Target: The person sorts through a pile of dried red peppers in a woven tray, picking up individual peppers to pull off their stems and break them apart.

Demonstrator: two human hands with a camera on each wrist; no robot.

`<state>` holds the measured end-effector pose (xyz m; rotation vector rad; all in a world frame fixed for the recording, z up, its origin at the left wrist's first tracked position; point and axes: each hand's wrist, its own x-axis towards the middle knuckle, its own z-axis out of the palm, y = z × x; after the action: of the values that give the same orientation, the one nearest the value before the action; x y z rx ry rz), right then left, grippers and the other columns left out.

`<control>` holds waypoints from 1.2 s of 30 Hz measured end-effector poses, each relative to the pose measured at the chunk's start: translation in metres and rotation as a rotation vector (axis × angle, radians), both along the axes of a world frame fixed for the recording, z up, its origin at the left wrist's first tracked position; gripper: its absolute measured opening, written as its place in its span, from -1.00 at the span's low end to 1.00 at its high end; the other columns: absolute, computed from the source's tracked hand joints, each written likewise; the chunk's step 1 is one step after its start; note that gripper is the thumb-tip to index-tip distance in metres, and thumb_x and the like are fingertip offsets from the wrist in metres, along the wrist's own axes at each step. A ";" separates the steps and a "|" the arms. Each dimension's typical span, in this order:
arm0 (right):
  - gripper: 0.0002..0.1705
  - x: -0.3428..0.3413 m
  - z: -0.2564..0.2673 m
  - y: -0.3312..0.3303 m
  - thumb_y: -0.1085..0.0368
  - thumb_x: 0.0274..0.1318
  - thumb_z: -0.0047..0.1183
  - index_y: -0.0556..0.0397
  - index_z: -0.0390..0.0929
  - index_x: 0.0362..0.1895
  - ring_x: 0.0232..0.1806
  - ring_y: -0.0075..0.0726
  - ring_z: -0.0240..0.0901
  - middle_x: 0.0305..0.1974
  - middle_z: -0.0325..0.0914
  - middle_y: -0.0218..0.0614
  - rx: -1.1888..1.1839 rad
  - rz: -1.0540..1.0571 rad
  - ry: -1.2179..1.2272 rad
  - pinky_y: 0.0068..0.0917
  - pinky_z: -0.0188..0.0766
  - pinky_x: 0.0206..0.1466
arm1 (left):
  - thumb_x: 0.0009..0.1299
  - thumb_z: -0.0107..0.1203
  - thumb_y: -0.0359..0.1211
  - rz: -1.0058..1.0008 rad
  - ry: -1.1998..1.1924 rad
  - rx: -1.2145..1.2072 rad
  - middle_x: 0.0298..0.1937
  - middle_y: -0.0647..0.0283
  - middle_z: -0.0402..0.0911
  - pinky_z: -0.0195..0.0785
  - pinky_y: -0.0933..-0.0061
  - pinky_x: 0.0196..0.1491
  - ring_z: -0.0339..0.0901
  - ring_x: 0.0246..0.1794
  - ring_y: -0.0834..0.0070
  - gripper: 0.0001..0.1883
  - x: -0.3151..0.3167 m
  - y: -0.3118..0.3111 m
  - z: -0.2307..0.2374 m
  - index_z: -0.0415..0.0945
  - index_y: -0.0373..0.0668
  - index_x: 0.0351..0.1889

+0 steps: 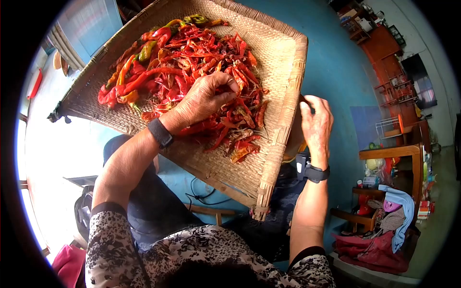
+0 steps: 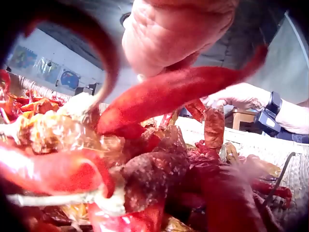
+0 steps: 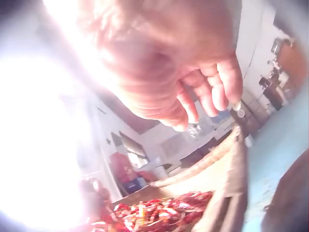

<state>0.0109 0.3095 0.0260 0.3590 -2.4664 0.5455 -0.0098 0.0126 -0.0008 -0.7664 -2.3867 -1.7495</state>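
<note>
Red dried chili peppers [image 1: 192,62] lie heaped in a woven bamboo tray [image 1: 281,62], with some glossy orange and green ones at the left side. My left hand [image 1: 206,96] is over the heap, fingers bent and thumb close to the forefinger. In the left wrist view a long red chili [image 2: 169,96] crosses just below that hand; whether the fingers grip one I cannot tell. Beyond the tray's right rim is my right hand [image 1: 317,122], its fingers loosely bent. The right wrist view shows nothing between those fingers [image 3: 229,79].
The tray's near corner [image 1: 259,211] slants over my lap. A wooden stool edge [image 1: 206,210] and a black cable [image 1: 199,194] are below it. At right stands a wooden chair [image 1: 355,218] with clothes [image 1: 374,249] on it. Blue floor [image 1: 331,62] extends beyond.
</note>
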 end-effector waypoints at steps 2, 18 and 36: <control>-0.77 0.006 0.010 -0.034 0.30 0.16 0.15 0.12 0.56 -0.12 -0.24 -0.14 0.56 -0.21 0.58 -0.13 -0.215 0.176 -0.180 -0.31 0.51 -0.21 | 0.31 0.19 -0.53 -0.025 -0.080 0.072 -0.24 0.28 0.57 0.46 0.49 -0.08 0.56 -0.19 0.53 -0.91 0.003 0.000 0.003 0.51 -0.24 -0.26; -0.86 -0.001 -0.002 -0.099 0.43 0.13 0.07 0.13 0.52 -0.19 -0.37 0.17 0.55 -0.48 0.55 0.02 -0.169 0.338 -0.412 -0.15 0.43 -0.35 | 0.30 0.18 -0.57 -0.076 0.161 0.006 -0.18 0.27 0.54 0.45 0.43 0.00 0.52 -0.07 0.44 -0.85 0.011 -0.002 0.011 0.50 -0.20 -0.21; -0.69 0.001 -0.017 0.022 0.35 0.22 0.05 0.15 0.50 0.04 -0.42 -0.28 0.58 -0.48 0.60 -0.18 0.170 -0.205 -0.232 -0.38 0.49 -0.32 | 0.37 0.11 -0.53 0.076 0.115 0.110 -0.28 0.22 0.57 0.44 0.43 -0.10 0.55 -0.20 0.45 -0.95 -0.001 0.000 -0.001 0.52 -0.25 -0.23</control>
<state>0.0117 0.3317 0.0092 0.1108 -2.7419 0.3072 -0.0105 0.0126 -0.0017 -0.7308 -2.1967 -1.7397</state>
